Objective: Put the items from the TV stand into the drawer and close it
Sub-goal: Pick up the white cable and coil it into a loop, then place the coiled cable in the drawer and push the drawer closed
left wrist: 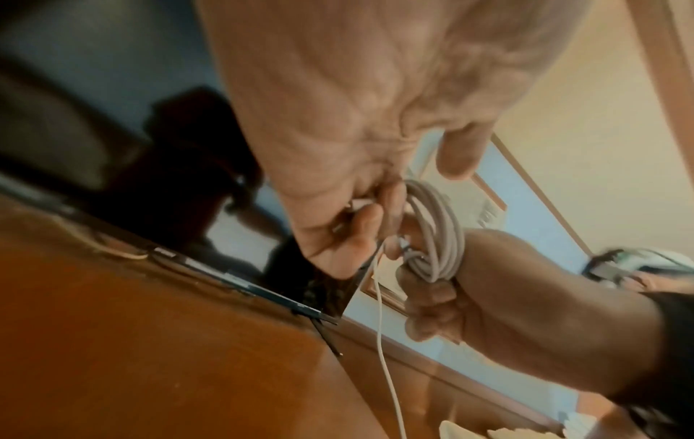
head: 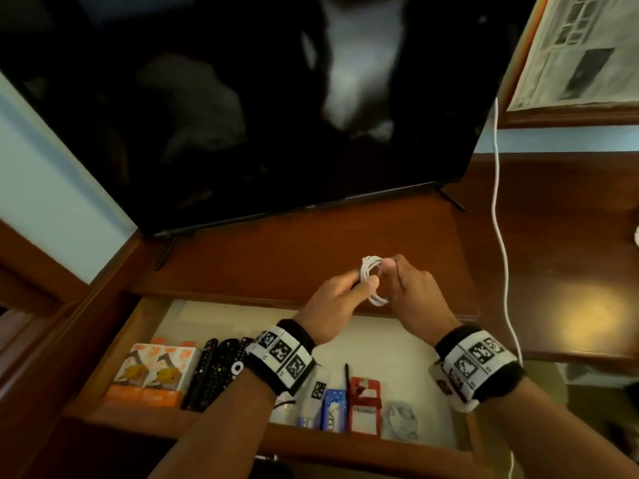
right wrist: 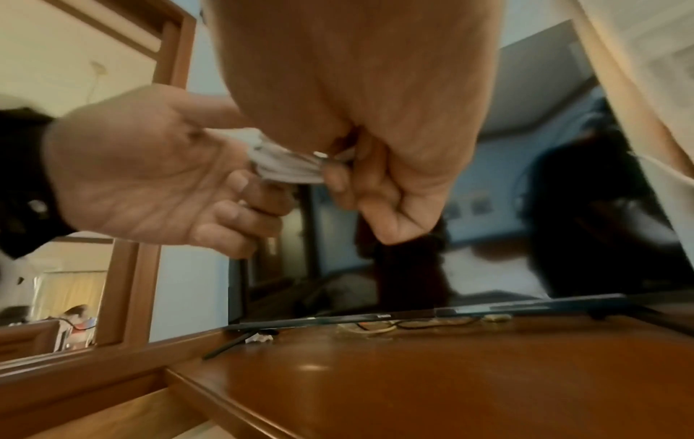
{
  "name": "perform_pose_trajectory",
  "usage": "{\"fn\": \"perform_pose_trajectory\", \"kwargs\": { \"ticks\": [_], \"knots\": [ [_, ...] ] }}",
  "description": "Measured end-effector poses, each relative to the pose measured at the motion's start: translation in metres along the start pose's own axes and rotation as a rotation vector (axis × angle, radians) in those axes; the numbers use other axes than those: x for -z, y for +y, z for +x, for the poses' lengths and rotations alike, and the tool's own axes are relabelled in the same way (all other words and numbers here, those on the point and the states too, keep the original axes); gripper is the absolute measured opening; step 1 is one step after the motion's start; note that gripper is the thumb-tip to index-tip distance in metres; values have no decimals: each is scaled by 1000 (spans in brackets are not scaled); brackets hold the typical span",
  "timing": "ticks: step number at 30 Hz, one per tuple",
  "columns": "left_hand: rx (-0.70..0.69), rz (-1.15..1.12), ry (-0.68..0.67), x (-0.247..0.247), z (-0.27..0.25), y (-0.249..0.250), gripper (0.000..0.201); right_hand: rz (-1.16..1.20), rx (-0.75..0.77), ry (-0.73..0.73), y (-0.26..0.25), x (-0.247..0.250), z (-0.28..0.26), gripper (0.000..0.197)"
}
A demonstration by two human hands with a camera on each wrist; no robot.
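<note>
Nearest you, the open drawer already holds two orange boxes at its left end, black remotes beside them, and a red pouch and a grey cable bundle along its front edge. Just past it, above the front edge of the TV stand, you hold the coiled white cable between both hands: your left hand pinches one side of the loops, your right hand curls round the other. It looks light, soft and springy, so grip across all the loops together or they will likely spring apart. It is thin, white and wound into a small ring. Beyond stands the dark TV.
</note>
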State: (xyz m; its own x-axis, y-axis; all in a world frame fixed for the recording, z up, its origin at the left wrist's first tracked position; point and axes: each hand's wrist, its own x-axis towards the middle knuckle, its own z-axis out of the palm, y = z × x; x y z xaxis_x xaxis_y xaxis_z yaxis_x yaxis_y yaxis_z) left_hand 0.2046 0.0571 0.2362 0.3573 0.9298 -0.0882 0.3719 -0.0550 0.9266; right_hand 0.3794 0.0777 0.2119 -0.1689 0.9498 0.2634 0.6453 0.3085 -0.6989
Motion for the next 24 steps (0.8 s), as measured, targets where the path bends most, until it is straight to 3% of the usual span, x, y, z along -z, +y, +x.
{"fn": "perform_pose_trajectory", "kwargs": {
  "ticks": [3, 6, 7, 9, 15, 20, 24],
  "knots": [
    [-25, 46, -78, -15, 4, 9, 21, 86, -9, -134, 24, 33, -6, 31],
    [8, 141, 48, -27, 19, 3, 21, 199, -16, -338, 41, 50, -12, 10],
    [26, 151, 102, -30, 23, -3, 21, 183, -15, -365, 47, 52, -14, 13],
    [58, 210, 137, -35, 28, -9, 20, 127, -15, -353, 60, 52, -16, 26],
    [114, 434, 78, -56, 32, -18, 21, 88, -91, -366, 99, 49, -25, 49],
    [114, 596, 50, -62, 17, -36, 26, 122, -135, -437, 119, 60, -32, 37],
    [155, 631, 26, -84, 12, -54, 24, 242, -219, -467, 135, 37, -44, 25]
  ]
}}
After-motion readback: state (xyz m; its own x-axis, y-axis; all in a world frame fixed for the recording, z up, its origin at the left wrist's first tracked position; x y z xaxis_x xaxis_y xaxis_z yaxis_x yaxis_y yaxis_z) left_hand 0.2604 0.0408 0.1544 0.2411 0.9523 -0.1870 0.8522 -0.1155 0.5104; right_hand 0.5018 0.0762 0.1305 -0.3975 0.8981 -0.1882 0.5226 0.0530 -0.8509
